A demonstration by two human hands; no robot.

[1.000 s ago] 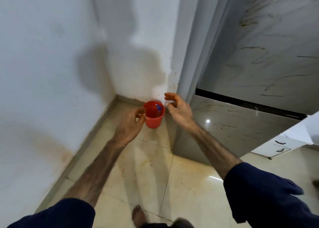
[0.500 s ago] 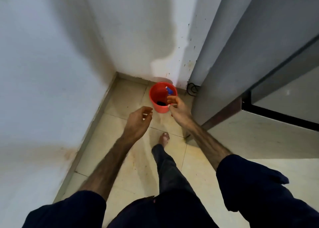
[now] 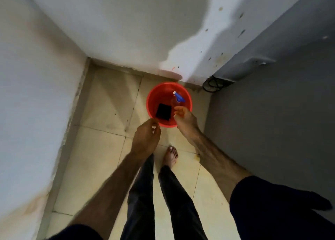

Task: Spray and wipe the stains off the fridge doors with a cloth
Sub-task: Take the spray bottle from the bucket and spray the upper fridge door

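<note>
A red bucket [image 3: 152,101] stands on the tiled floor in the corner, beside the grey side of the fridge [image 3: 272,112]. Inside it lie a dark folded cloth [image 3: 163,111] and a clear spray bottle with a blue nozzle [image 3: 178,97]. My right hand [image 3: 184,119] hovers over the bucket's right rim, its fingers loosely curled just below the bottle, holding nothing. Just short of the bucket's near rim, my left hand [image 3: 146,136] hangs with relaxed, slightly curled fingers and is empty. The fridge doors are out of view.
White walls [image 3: 45,76] close the corner on the left and behind. A black cable [image 3: 211,84] coils on the floor behind the fridge. My legs and bare right foot [image 3: 171,156] stand on the cream tiles just below the bucket.
My view has tipped down and closer over the bucket, so the cloth inside shows. Both hands have moved nearer its rim. The fridge doors have left the view.
</note>
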